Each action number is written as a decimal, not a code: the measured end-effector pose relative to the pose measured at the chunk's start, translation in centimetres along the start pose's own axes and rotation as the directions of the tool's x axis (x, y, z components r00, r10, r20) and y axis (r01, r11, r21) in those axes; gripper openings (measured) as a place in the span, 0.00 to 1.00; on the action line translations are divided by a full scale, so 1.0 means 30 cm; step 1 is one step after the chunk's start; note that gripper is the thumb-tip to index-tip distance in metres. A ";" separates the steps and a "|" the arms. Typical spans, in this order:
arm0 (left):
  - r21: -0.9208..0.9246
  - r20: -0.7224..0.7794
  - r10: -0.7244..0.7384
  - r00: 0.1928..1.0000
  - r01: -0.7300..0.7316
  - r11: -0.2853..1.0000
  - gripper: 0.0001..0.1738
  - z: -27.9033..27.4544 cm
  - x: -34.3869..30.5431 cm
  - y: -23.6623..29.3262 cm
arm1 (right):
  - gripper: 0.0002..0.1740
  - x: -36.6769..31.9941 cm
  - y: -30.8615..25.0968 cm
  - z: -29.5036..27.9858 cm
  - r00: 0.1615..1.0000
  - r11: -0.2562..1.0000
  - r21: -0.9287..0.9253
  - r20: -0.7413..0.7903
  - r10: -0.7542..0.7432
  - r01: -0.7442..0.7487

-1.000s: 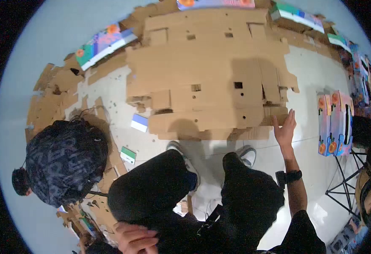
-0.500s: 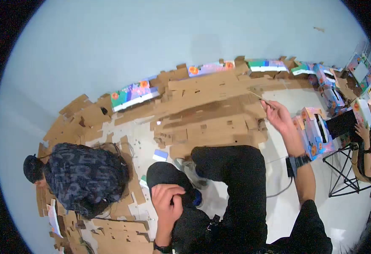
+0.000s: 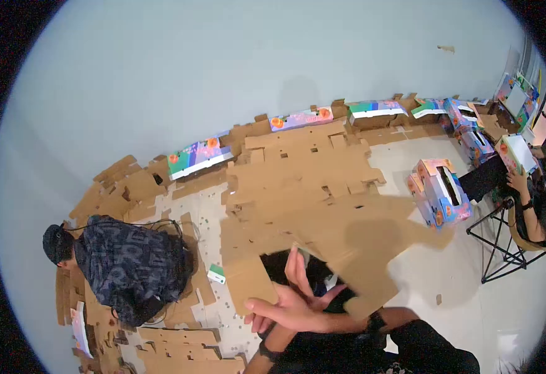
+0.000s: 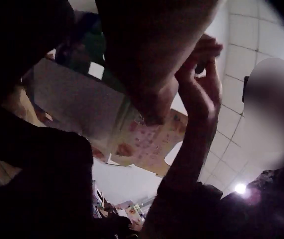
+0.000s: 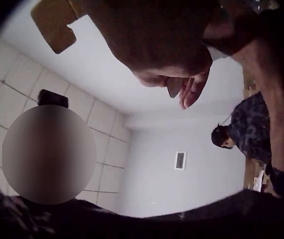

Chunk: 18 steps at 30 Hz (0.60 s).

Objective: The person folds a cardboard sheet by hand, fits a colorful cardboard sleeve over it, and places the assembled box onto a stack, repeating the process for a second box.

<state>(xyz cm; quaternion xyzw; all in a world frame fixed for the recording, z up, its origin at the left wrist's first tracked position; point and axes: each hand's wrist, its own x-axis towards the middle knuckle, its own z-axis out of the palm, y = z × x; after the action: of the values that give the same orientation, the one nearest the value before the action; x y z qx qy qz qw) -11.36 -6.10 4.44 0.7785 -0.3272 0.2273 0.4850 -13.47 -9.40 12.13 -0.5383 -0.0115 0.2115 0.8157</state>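
Observation:
A big flattened cardboard sheet [image 3: 372,255] is tilted up in front of the knees, partly blurred, with dark trousers showing through a notch. My forearms cross at its near side. The left hand [image 3: 301,277] reaches up through the notch, fingers straight and thumb out to the right, fingertips at a cardboard corner. Lying across it, the right hand [image 3: 288,311] points leftward beside the sheet's near left part; I cannot tell whether it grips anything. In the left wrist view, a pink printed face [image 4: 147,137] of cardboard shows below the right hand [image 4: 201,79].
More flattened cardboard [image 3: 310,146] covers the floor toward the wall, with printed carton pieces [image 3: 198,156] along it. A person in a dark patterned jacket [image 3: 139,268] crouches at left. At right stand printed boxes [image 3: 444,190], a black-legged stool [image 3: 494,240] and another person's arm [image 3: 528,212].
The right hand has moved from the sheet's right edge to in front of the body, crossing the left forearm. The left hand has left the knee. The sheet has come up nearer.

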 end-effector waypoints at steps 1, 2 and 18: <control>-0.066 -0.144 0.029 0.989 -0.039 0.997 0.71 0.054 0.012 -0.005 | 0.19 0.039 0.086 -0.001 0.998 0.993 0.119 0.054 0.014 -0.020; -0.062 -0.163 -0.022 0.986 0.012 0.998 0.69 0.059 0.013 -0.010 | 0.20 0.044 0.171 0.005 0.997 0.991 0.136 0.075 -0.027 0.016; -0.553 0.593 -0.196 0.781 0.572 0.606 0.19 -0.184 -0.268 -0.342 | 0.52 -0.454 0.497 -0.642 0.603 0.806 -0.589 -0.663 -0.443 -0.056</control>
<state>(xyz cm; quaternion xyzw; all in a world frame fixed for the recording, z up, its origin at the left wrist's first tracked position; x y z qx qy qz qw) -9.56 4.44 -4.83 0.6135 -0.3147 -0.2285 0.6873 -26.08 -26.14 -6.29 -0.7820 0.2186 -0.1490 0.5644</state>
